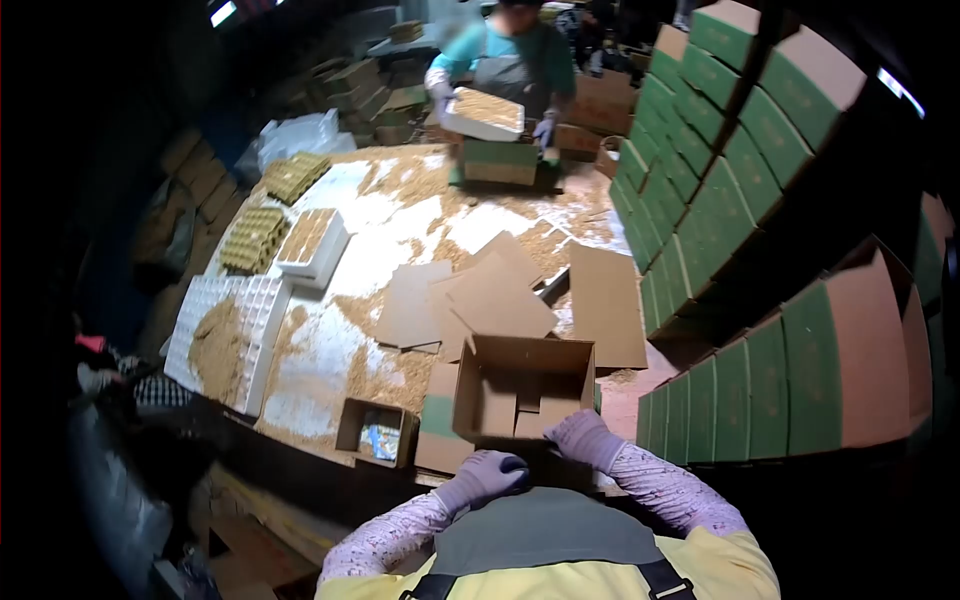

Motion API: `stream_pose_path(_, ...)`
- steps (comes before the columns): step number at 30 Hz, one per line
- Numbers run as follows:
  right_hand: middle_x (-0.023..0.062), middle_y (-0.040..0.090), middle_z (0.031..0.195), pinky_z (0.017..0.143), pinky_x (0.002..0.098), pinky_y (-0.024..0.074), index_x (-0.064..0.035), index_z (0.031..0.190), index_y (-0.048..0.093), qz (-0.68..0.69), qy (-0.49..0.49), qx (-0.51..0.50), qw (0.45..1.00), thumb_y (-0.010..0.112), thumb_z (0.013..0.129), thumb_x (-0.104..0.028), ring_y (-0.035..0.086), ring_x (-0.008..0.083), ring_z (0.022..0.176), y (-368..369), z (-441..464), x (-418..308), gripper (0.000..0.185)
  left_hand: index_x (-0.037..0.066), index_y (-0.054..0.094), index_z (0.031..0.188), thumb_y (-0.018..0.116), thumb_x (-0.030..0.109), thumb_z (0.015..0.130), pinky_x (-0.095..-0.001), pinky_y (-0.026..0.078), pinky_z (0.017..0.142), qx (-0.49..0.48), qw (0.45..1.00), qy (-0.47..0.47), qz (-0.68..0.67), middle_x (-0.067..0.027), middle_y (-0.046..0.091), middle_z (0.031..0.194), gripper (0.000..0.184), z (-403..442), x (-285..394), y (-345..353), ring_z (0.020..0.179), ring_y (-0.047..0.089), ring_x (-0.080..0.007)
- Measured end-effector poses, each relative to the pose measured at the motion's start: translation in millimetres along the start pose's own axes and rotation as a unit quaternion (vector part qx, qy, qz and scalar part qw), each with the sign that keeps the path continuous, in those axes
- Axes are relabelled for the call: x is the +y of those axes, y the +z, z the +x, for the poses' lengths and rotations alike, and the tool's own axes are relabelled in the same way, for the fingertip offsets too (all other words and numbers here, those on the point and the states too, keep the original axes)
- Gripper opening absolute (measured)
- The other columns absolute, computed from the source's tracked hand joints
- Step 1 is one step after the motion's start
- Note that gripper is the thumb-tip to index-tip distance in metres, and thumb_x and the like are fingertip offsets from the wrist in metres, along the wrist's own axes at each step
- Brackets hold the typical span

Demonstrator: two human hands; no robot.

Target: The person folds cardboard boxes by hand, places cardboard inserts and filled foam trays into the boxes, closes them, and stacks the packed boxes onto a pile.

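Observation:
An open, empty cardboard box stands at the near edge of the table, its flaps folded down inside. My right hand, in a light glove, is at the box's near right corner with its fingers bent over the rim. Just below the box's near left side is my left hand, gloved too, with its fingers curled round something dark and small that I cannot make out. Flat cardboard sheets lie beyond the box, and a small box with blue packets stands to its left.
Stacked green boxes rise at the right, with a row of more boxes nearer. Across the sawdust-strewn table, a co-worker holds a white tray over a box. Egg trays and white foam trays lie at the left.

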State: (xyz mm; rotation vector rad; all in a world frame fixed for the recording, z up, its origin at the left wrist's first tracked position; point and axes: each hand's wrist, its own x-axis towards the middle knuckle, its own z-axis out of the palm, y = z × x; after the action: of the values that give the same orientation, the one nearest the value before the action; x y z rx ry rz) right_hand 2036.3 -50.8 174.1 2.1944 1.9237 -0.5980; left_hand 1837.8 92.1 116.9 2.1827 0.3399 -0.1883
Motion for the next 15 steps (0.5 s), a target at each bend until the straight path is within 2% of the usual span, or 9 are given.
stream_pose_path(2,0.0113,0.070,0.083,0.071,0.0434,0.0524,-0.0136,0.108,0.065,-0.006,-0.028,-0.027,0.999,0.060,0.086,-0.050,0.069,0.0308,0.079,39.1,-3.7,-2.0,0.043,0.012,0.068,0.109,0.066,0.034,0.086,-0.0401,0.054,0.080,0.161,0.965,0.184,0.094,-0.0147,0.066,0.085,0.033,-7.0,53.1,-60.7,0.081,0.066,-0.0329)
stream_pose_path(3,0.0112,0.070,0.084,0.074,0.0426,0.0526,-0.0143,0.108,0.065,0.024,-0.020,-0.017,0.999,0.061,0.086,-0.049,0.069,0.0305,0.081,24.4,-14.9,-12.0,0.042,0.010,0.063,0.118,0.072,0.028,0.082,-0.0396,0.052,0.083,0.276,0.920,0.219,0.173,-0.0168,0.065,0.105,0.042,8.2,52.0,-89.1,0.097,0.064,-0.0301)
stream_pose_path(4,0.0111,0.070,0.084,0.078,0.0418,0.0527,-0.0149,0.109,0.065,0.049,-0.008,-0.002,0.999,0.062,0.085,-0.048,0.068,0.0302,0.082,14.2,-17.3,-10.8,0.040,0.006,0.054,0.132,0.071,0.030,0.084,-0.0417,0.049,0.093,0.333,0.891,0.136,0.279,-0.0204,0.057,0.121,0.056,18.7,60.6,-119.7,0.108,0.059,-0.0344)
stream_pose_path(7,0.0251,0.049,0.136,0.109,0.0385,0.0357,-0.0019,0.134,0.051,0.158,0.091,0.318,0.930,0.071,0.080,-0.034,0.048,0.0351,0.126,-0.7,-17.5,-10.3,0.066,0.005,0.040,0.144,0.064,0.039,0.089,-0.0448,0.041,0.104,0.152,0.987,-0.042,-0.032,-0.0231,0.044,0.140,0.069,64.2,-42.8,-86.6,0.124,0.050,-0.0410)
stream_pose_path(9,0.0268,0.032,0.148,0.114,0.0404,0.0280,0.0031,0.140,0.042,0.221,0.341,0.404,0.820,0.069,0.080,-0.021,0.034,0.0400,0.136,41.7,4.3,1.6,0.069,0.005,0.037,0.146,0.061,0.044,0.090,-0.0449,0.037,0.108,0.154,0.985,0.027,-0.067,-0.0236,0.042,0.143,0.072,89.6,-64.2,-124.2,0.129,0.044,-0.0422)
stream_pose_path(10,0.0258,0.041,0.144,0.112,0.0419,0.0306,0.0025,0.143,0.039,0.302,0.382,0.449,0.749,0.063,0.083,-0.011,0.039,0.0408,0.132,76.8,11.7,6.7,0.066,0.004,0.036,0.147,0.059,0.046,0.091,-0.0450,0.034,0.111,0.155,0.982,0.060,-0.084,-0.0239,0.041,0.144,0.073,106.1,-79.4,-152.5,0.132,0.041,-0.0428)
stream_pose_path(12,0.0261,0.049,0.135,0.107,0.0420,0.0366,0.0034,0.138,0.043,0.346,0.390,0.399,0.754,0.061,0.084,-0.010,0.048,0.0408,0.124,72.0,11.5,6.7,0.059,0.003,0.037,0.147,0.054,0.054,0.093,-0.0432,0.032,0.113,0.284,0.953,-0.068,-0.075,-0.0237,0.042,0.146,0.077,147.7,-155.1,-224.7,0.138,0.037,-0.0367)
stream_pose_path(13,0.0263,0.054,0.130,0.104,0.0420,0.0397,0.0038,0.136,0.045,0.366,0.397,0.372,0.755,0.060,0.085,-0.009,0.052,0.0407,0.120,65.8,9.7,4.7,0.055,-0.001,0.039,0.145,0.055,0.055,0.092,-0.0417,0.035,0.111,0.342,0.906,-0.207,-0.141,-0.0254,0.046,0.143,0.079,161.8,-175.5,-276.7,0.134,0.043,-0.0351)
stream_pose_path(15,0.0259,0.059,0.120,0.098,0.0428,0.0441,0.0043,0.131,0.049,0.360,0.448,0.332,0.748,0.060,0.085,-0.009,0.057,0.0403,0.111,66.7,6.8,7.4,0.049,-0.007,0.047,0.136,0.065,0.050,0.089,-0.0349,0.049,0.094,0.581,0.763,-0.235,-0.162,-0.0257,0.062,0.120,0.076,198.4,-318.3,-351.2,0.109,0.062,-0.0318)
